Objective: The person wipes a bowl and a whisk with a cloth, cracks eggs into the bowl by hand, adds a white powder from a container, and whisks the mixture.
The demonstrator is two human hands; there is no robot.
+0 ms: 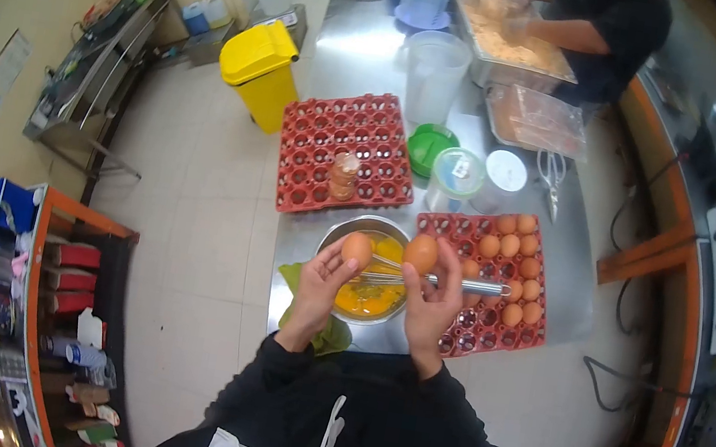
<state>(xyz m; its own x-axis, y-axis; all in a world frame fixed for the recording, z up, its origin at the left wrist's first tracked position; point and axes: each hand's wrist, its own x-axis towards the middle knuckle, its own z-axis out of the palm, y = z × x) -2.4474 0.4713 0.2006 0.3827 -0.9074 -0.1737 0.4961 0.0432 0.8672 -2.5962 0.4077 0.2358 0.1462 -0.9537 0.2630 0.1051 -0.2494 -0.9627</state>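
Note:
Above a metal bowl (327,239), my left hand (319,285) holds a brown egg (357,250). My right hand (433,308) has its fingers round another brown egg (421,253), a little apart from the first. Yellow yolks (367,300) lie in the bowl, and a whisk (483,288) rests across it, its handle reaching over a red egg tray (508,341). Several whole eggs (510,245) sit in that tray. Stacked eggshells (343,179) stand on a larger red tray (298,158) behind the bowl.
A green cloth (331,336) lies beside the bowl. Behind are lidded tubs (457,178), a green lid (431,146), a clear pitcher (434,76) and scissors (552,184). A co-worker (626,41) handles food in a metal pan (531,75). A yellow bin (258,67) stands left.

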